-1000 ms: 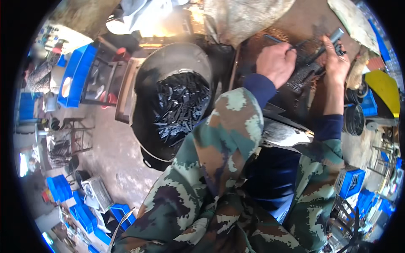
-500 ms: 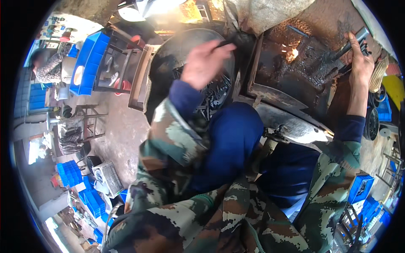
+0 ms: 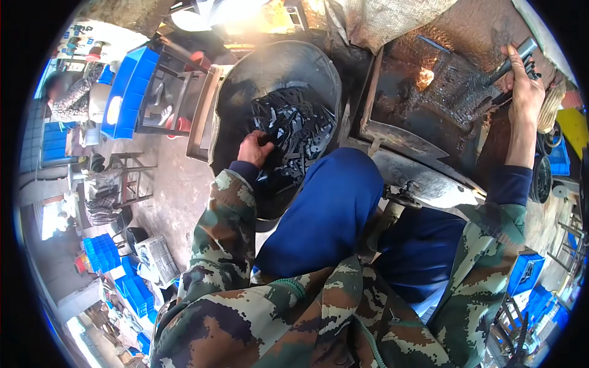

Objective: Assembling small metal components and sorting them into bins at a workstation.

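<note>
My left hand reaches into a large dark round pan and touches the left edge of a heap of thin black metal strips. Its fingers are curled, and whatever lies between them is hidden. On the right, my right hand is closed around a round grey metal handle, whose dark shaft slants down over a soot-black, wet-looking tray. An orange glow shows on the tray's dark, crusted surface.
A wooden frame stands left of the pan, with blue bins beyond it. Sacking hangs at the far side. A metal fitting juts up between my knees. Another person sits at the far left.
My left hand has come down and toward me, from above the pan to the heap; the dark thin piece in its fingers no longer shows. My right hand has hardly moved.
</note>
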Tool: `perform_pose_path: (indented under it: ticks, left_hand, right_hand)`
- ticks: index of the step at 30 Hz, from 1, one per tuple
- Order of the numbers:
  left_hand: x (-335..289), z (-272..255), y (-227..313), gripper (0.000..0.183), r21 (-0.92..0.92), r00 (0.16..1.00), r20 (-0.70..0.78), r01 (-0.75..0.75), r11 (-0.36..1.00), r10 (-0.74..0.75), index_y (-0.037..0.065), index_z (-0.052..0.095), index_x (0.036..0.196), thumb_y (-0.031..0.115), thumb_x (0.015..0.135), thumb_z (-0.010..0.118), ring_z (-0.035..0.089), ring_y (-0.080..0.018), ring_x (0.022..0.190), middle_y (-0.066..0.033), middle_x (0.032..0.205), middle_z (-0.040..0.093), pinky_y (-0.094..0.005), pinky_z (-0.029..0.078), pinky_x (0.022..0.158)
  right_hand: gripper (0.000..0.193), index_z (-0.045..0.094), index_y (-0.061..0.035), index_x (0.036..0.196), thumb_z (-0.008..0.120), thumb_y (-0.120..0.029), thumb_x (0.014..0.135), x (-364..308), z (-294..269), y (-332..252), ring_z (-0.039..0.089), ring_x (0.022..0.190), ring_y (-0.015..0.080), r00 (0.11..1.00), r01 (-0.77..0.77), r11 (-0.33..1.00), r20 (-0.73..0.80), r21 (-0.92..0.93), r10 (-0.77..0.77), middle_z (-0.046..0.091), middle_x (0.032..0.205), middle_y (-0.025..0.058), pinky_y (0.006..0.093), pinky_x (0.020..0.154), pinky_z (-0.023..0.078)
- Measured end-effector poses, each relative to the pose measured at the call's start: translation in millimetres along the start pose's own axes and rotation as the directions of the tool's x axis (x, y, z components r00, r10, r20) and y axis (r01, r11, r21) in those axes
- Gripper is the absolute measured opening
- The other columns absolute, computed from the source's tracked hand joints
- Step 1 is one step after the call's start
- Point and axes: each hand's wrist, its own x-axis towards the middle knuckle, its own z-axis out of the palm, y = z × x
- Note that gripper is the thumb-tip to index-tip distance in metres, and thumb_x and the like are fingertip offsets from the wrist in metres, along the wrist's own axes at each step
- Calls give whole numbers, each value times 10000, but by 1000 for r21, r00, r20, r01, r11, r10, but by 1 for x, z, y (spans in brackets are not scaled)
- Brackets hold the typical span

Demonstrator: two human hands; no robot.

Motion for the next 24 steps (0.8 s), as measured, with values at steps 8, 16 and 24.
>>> perform_pose_path:
  ticks: [8, 16, 24]
  left_hand:
    - [0, -8, -4, 389, 48, 990, 128, -72, 996, 66, 29, 638, 1121, 203, 779, 703, 693, -240, 882, -130, 956, 716, -357, 532, 801]
    - [-20, -36, 10, 37, -461, 955, 229, 277, 843, -188, 62, 561, 845, 94, 826, 569, 469, -90, 560, 23, 667, 516, -245, 378, 498]
    - [-41, -63, 67, 60, -762, 918, 368, 390, 517, -149, 96, 551, 900, 92, 893, 611, 343, -45, 443, 65, 628, 469, -220, 248, 392]
  right_hand:
    - [266, 661, 30, 1108, 691, -156, 919, 4, -2, 5, 408, 504, 52, 1000, 24, 999, 6, 21, -25, 725, 919, 77, 219, 475, 378]
    - [305, 631, 52, 1151, 682, -145, 923, 0, 1, 1, 402, 509, 54, 999, 33, 999, 2, 30, -33, 729, 988, 103, 226, 480, 387]
    - [302, 637, 49, 1144, 682, -151, 923, 2, -2, -1, 403, 506, 56, 999, 32, 999, 2, 1, -32, 728, 978, 106, 235, 480, 392]
